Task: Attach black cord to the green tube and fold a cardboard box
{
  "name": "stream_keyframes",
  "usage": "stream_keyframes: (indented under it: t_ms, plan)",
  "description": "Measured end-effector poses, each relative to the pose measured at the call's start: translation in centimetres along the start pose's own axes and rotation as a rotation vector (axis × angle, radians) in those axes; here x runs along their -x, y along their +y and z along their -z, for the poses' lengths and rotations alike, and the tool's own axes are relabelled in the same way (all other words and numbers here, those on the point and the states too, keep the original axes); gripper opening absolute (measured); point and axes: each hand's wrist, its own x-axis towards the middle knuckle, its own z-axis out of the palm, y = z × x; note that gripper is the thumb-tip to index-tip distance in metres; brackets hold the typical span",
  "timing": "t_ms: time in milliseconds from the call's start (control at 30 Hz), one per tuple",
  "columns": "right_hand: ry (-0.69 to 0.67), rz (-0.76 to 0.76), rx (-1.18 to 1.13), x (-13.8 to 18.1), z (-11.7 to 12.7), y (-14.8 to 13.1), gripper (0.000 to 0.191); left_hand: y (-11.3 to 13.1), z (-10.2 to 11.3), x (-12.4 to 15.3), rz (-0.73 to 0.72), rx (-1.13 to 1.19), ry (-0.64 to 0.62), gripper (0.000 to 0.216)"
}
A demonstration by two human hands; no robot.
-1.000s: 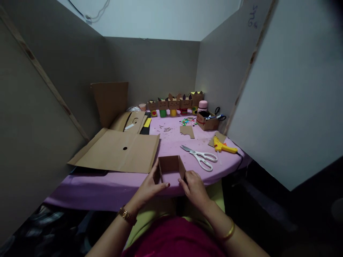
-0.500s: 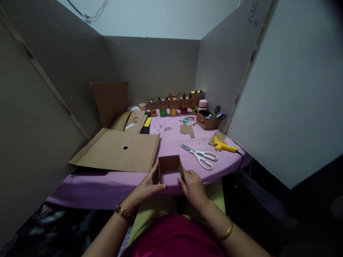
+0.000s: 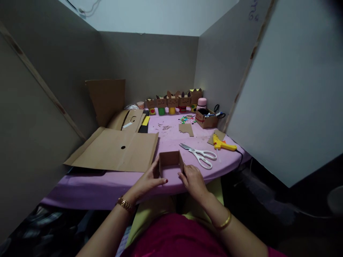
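Observation:
A folded cardboard strip (image 3: 170, 159) stands up at the table's front edge, bent into three walls with its near side open. My left hand (image 3: 150, 177) grips its left wall, thumb pointing inward. On the right wall, my right hand (image 3: 193, 178) pinches the cardboard between thumb and fingers. White-handled scissors (image 3: 199, 155) lie just beyond my right hand, blades pointing to the far left. A large cardboard sheet (image 3: 115, 151) with a dark round hole lies flat beside my left hand.
A yellow glue gun (image 3: 223, 143) with a cord lies at the right. Farther back are a cardboard offcut (image 3: 186, 129), colourful scraps (image 3: 187, 119), an open box of tools (image 3: 206, 118), a pink bottle (image 3: 202, 103) and a row of cardboard animal figures (image 3: 172, 102). Grey partitions (image 3: 150, 64) enclose the table.
The cardboard strip has risen slightly in view, with both hands still on it. The whole view has shifted a little; the other things on the table lie as before.

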Motion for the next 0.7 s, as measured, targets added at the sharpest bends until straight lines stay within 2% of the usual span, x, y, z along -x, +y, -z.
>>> stream_keyframes:
  t_ms: [367, 700]
  plan:
    - [0.044, -0.017, 0.025, 0.8, 0.3, -0.8, 0.019, -0.2, 0.1, 0.3, -0.004, 0.011, -0.002, 0.097]
    - [0.06, -0.053, 0.025, 0.9, -0.5, -1.3, 0.02, -0.4, 0.0, 0.3, -0.015, 0.035, -0.021, 0.094]
